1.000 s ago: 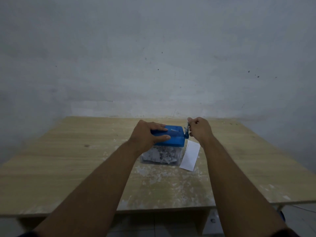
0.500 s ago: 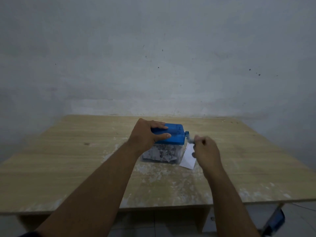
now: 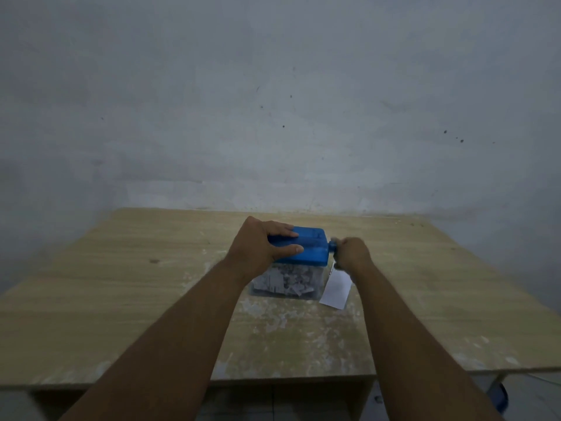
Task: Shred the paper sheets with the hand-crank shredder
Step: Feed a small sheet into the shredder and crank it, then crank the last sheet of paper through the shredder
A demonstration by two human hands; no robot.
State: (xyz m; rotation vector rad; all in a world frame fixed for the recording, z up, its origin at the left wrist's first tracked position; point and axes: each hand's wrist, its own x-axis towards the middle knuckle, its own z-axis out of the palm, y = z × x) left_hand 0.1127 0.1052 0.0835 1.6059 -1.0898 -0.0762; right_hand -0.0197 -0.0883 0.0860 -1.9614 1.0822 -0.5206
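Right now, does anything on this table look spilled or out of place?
Only the tabletop: pale flecks and smears spread in front of the shredder; stray shreds or worn finish, I cannot tell. One paper sheet lies flat beside it.

A single wide-angle view looks from the person's head, forward and slightly down across the table toward the wall. The left forearm and right forearm enter from the bottom edge, and the shredder sits near, mid-frame.
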